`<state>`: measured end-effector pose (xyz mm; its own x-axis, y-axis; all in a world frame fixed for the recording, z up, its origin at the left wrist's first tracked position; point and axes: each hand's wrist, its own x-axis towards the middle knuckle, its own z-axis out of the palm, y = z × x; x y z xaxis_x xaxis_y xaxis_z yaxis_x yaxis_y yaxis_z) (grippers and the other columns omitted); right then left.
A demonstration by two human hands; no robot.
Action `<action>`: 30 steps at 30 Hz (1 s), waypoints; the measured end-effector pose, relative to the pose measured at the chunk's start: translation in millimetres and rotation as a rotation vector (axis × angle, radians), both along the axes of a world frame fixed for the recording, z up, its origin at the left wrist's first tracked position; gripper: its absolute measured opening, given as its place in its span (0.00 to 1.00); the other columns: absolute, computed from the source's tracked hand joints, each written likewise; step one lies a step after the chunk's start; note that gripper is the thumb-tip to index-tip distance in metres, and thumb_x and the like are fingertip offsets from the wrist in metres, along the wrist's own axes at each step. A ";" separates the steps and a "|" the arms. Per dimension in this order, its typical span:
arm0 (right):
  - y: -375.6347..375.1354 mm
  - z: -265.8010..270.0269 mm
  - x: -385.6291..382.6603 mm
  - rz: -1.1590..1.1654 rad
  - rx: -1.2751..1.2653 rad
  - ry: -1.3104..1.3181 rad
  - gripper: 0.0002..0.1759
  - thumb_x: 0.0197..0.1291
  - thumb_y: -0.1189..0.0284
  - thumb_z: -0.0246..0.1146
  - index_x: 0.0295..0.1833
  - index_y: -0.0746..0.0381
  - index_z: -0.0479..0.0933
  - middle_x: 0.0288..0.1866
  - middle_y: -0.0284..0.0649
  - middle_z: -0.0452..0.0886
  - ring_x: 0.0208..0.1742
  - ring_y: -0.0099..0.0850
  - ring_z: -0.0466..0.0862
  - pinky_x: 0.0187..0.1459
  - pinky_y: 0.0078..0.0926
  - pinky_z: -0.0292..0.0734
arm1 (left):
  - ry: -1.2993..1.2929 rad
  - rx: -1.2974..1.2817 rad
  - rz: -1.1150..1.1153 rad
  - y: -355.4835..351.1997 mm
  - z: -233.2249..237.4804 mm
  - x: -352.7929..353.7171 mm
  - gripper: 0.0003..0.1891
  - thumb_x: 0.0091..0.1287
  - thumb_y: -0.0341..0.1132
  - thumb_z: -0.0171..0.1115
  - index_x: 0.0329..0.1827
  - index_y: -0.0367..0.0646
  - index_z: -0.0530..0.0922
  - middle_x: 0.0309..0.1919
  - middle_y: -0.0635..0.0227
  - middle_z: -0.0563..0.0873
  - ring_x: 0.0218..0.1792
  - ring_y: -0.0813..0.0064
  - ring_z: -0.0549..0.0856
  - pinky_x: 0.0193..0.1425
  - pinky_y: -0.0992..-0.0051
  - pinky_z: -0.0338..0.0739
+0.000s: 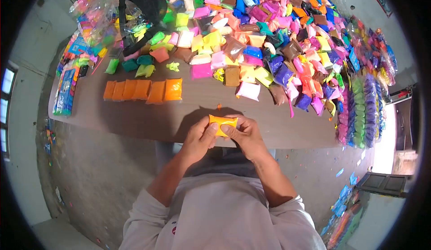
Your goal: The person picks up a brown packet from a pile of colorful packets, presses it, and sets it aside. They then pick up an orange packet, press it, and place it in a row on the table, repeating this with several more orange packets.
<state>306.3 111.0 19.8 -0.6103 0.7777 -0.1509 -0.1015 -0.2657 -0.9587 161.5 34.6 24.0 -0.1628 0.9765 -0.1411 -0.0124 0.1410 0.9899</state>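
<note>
Between both hands, just over the near edge of the table, is a small yellow-orange packet (223, 123) in shiny clear wrap, which looks like soft modelling clay. My left hand (200, 135) grips its left end, thumb across the front. On its right end my right hand (245, 135) pinches, thumb pressed on the lower face and fingers behind. A row of several orange packets (142, 89) lies flat on the table (148, 117), left of and beyond my hands. An orange speck (219, 106) sits on the tabletop just past the held packet.
A large heap of multicoloured packets (251, 39) covers the table's far side. Clear bags and a black strap-like item (142, 7) lie at back left. Stacked packs (67, 90) stand at the left end; long strips of coloured packets (359, 110) hang over the right edge.
</note>
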 end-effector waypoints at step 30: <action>33.2 10.1 -87.0 0.087 1.372 -0.621 0.31 0.55 0.72 0.63 0.62 0.75 0.63 0.59 0.59 0.67 0.54 0.52 0.73 0.55 0.41 0.70 | 0.682 0.061 0.607 -45.2 -6.0 -99.9 0.11 0.69 0.36 0.52 0.38 0.37 0.78 0.22 0.56 0.79 0.24 0.70 0.80 0.30 0.69 0.74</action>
